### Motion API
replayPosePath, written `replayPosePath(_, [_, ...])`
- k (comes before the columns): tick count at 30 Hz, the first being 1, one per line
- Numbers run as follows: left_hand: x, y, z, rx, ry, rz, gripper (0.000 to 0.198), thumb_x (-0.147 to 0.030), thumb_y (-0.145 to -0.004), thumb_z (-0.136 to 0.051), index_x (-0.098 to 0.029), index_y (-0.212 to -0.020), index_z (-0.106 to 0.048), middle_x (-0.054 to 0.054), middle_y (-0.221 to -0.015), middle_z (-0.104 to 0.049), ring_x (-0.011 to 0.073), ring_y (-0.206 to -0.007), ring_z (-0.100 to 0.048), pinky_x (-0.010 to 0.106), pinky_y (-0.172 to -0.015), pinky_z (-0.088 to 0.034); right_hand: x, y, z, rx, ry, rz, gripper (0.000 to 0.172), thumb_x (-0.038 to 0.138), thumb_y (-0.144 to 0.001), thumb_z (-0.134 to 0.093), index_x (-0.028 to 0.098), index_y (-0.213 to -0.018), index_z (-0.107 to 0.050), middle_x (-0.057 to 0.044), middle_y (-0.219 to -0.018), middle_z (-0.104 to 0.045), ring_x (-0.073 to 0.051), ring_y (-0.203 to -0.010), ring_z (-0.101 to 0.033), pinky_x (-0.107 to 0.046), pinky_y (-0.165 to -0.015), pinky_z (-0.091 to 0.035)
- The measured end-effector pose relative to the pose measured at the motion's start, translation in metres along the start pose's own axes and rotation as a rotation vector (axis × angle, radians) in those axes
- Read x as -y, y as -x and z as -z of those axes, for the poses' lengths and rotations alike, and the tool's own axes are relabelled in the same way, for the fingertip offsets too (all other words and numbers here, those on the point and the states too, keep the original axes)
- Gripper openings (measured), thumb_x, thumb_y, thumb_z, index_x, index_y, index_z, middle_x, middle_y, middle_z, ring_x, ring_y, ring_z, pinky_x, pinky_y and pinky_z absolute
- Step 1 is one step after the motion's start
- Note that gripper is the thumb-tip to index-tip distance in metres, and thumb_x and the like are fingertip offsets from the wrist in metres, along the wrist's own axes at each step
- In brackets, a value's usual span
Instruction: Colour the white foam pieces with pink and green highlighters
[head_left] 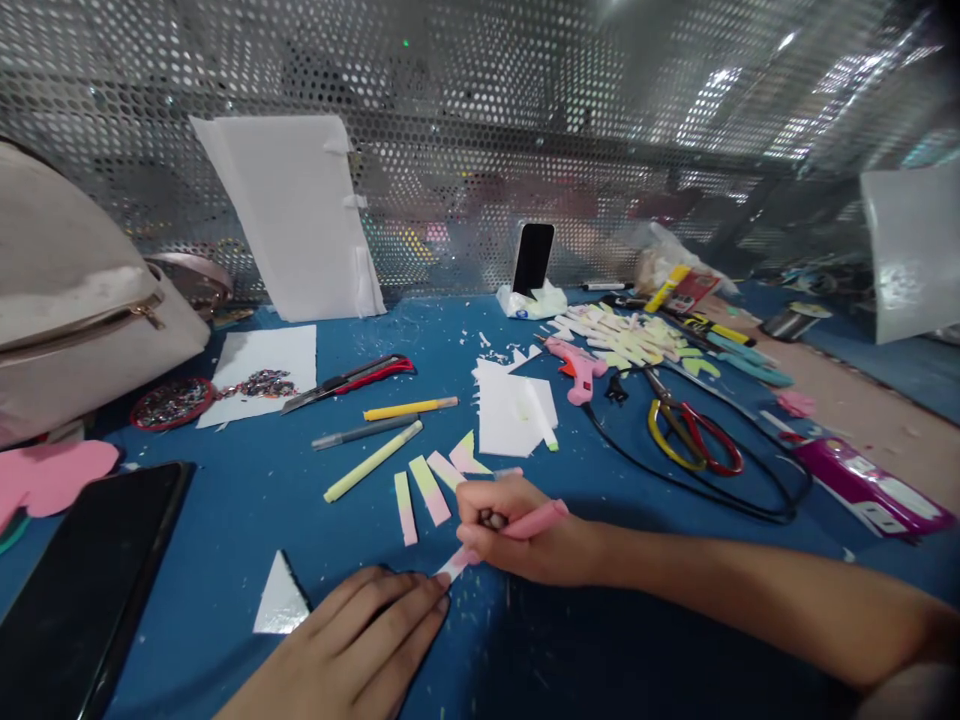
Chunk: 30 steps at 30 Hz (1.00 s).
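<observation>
My right hand (517, 530) is closed round a pink marker (536, 521), its tip down on a small paper strip (452, 567) on the blue table (225, 510). My left hand (360, 640) lies flat with fingers stretched out, its fingertips pressing the strip's near end. Just beyond lie three coloured paper strips (430, 490) and a small triangular piece (469, 455). A yellow marker (373, 461), a grey pen (364, 432) and a yellow pencil (410, 408) lie farther back.
A box cutter (349, 381), white paper pieces (514, 410), a pink glue gun (576, 370) with black cord, scissors (694, 435), a pile of cut shapes (634, 340), a propped phone (533, 258), a dark tablet (82, 580), a beige bag (67, 300), a white triangle (280, 598).
</observation>
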<state>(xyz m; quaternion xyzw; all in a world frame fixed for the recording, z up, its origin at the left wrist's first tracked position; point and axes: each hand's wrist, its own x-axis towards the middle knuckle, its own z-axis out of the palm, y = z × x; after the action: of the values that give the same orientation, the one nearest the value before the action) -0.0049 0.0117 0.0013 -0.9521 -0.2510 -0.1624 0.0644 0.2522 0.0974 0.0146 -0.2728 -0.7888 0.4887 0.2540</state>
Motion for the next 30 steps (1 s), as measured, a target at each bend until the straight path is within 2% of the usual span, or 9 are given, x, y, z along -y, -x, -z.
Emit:
replayPosePath(2, [0.0004,-0.0003,0.0004,-0.005,0.013,0.008,0.036,-0.023,-0.113,-0.039,-0.019,-0.141,-0.062,-0.001,-0.138,-0.068,0.0172,-0.12,-0.063,0.027,-0.111,-0.047,0.0008,-0.0005,-0.0002,-0.034,0.013,-0.006,0.03,0.027,-0.094,-0.056,0.019,-0.068,-0.043,0.005,-0.062,-0.046,-0.009,-0.055,-0.041,-0.022,-0.055,-0.034])
replayPosePath(5, [0.0013,0.0001,0.001,0.008,-0.008,-0.009,0.039,-0.018,-0.113,-0.035,-0.019,-0.143,-0.06,-0.002,-0.143,-0.064,0.0164,-0.124,-0.061,0.027,-0.114,-0.044,0.0023,-0.001,0.0004,0.033,0.009,-0.013,0.034,0.029,-0.096,-0.054,0.019,-0.066,-0.04,0.006,-0.058,-0.045,-0.008,-0.052,-0.041,-0.022,-0.052,-0.031])
replayPosePath(9, [0.0023,0.0022,0.0004,0.029,-0.022,-0.018,0.041,-0.018,-0.113,-0.032,-0.019,-0.145,-0.058,-0.001,-0.144,-0.063,0.0175,-0.125,-0.06,0.029,-0.115,-0.043,0.0019,-0.0007,0.0012,-0.017,0.048,-0.007,0.032,0.028,-0.095,-0.055,0.019,-0.068,-0.042,0.006,-0.06,-0.045,-0.008,-0.053,-0.04,-0.022,-0.053,-0.032])
replayPosePath(12, [0.0028,0.0023,-0.0004,0.014,-0.024,-0.026,0.042,-0.015,-0.113,-0.031,-0.018,-0.144,-0.06,0.0,-0.142,-0.065,0.0175,-0.123,-0.061,0.029,-0.113,-0.045,0.0011,-0.0004,0.0007,0.029,0.04,-0.002,0.035,0.029,-0.096,-0.054,0.019,-0.066,-0.039,0.005,-0.059,-0.046,-0.008,-0.053,-0.041,-0.021,-0.052,-0.031])
replayPosePath(16, [0.0027,0.0017,-0.0004,0.032,-0.023,-0.029,0.042,-0.017,-0.113,-0.032,-0.019,-0.148,-0.055,-0.001,-0.147,-0.06,0.0178,-0.126,-0.059,0.029,-0.113,-0.045,0.0018,0.0,0.0004,-0.031,0.038,-0.014,0.031,0.027,-0.095,-0.055,0.019,-0.068,-0.042,0.005,-0.062,-0.045,-0.008,-0.055,-0.04,-0.022,-0.053,-0.032])
replayPosePath(20, [0.0022,0.004,0.0002,0.037,-0.032,-0.032,0.042,-0.016,-0.113,-0.032,-0.018,-0.148,-0.056,0.001,-0.148,-0.06,0.0189,-0.126,-0.059,0.03,-0.113,-0.045,0.0032,0.0003,0.0007,0.041,0.045,0.001,0.035,0.029,-0.097,-0.053,0.02,-0.066,-0.039,0.006,-0.058,-0.042,-0.008,-0.052,-0.038,-0.023,-0.052,-0.03])
replayPosePath(23, [0.0023,0.0048,0.0002,0.057,-0.064,-0.042,0.043,-0.018,-0.114,-0.03,-0.019,-0.15,-0.053,0.0,-0.15,-0.058,0.0194,-0.127,-0.058,0.031,-0.111,-0.047,0.0045,0.0003,0.0001,-0.033,0.066,-0.013,0.031,0.026,-0.094,-0.054,0.02,-0.067,-0.04,0.005,-0.061,-0.044,-0.009,-0.054,-0.041,-0.023,-0.054,-0.032])
replayPosePath(27, [0.0024,0.0014,0.0006,0.028,-0.079,-0.049,0.044,-0.015,-0.113,-0.028,-0.02,-0.146,-0.057,-0.002,-0.146,-0.061,0.0176,-0.126,-0.059,0.029,-0.11,-0.047,0.0058,0.0007,-0.0007,0.032,0.08,-0.016,0.035,0.028,-0.096,-0.051,0.021,-0.065,-0.036,0.006,-0.058,-0.043,-0.008,-0.051,-0.041,-0.023,-0.052,-0.03])
replayPosePath(30, [0.0024,-0.0011,0.0013,0.008,-0.055,-0.045,0.044,-0.017,-0.114,-0.027,-0.018,-0.144,-0.059,-0.001,-0.142,-0.065,0.0172,-0.123,-0.061,0.027,-0.109,-0.047,0.0057,0.001,-0.0004,-0.037,0.106,0.008,0.031,0.026,-0.094,-0.052,0.02,-0.067,-0.04,0.005,-0.06,-0.045,-0.009,-0.054,-0.041,-0.023,-0.055,-0.032])
